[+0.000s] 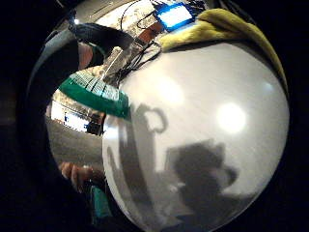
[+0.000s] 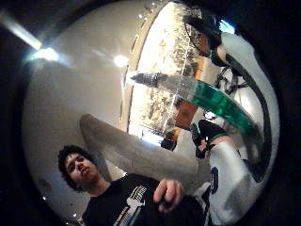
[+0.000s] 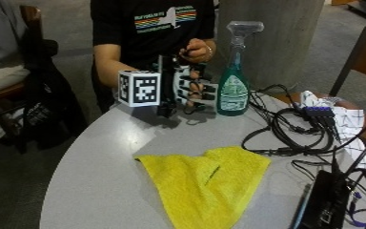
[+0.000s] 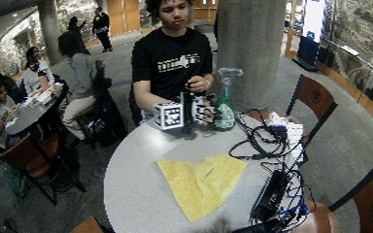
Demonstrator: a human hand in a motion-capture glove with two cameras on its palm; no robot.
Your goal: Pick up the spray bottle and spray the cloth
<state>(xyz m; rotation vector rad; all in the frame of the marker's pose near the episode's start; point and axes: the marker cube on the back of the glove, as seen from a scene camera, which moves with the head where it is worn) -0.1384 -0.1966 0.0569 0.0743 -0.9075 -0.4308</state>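
Observation:
The spray bottle (image 3: 234,90) stands upright near the table's far edge, green with a clear trigger head (image 3: 243,27). My gloved right hand (image 3: 192,90) is just left of it, palm toward the bottle and fingers stretched out beside its body; whether they touch it I cannot tell. Both palm views show the bottle (image 2: 221,107) (image 1: 96,92) close by. The yellow cloth (image 3: 202,183) lies spread flat on the table (image 3: 94,162), nearer the camera; it also shows in the little finger side view (image 1: 227,26). The person's bare left hand (image 3: 197,49) is held at the chest.
A tangle of black cables (image 3: 290,129) runs along the right side of the table to a black box (image 3: 322,200). A white checked cloth (image 3: 348,119) lies at the right edge. A grey pillar (image 3: 272,33) and a chair (image 3: 360,52) stand behind.

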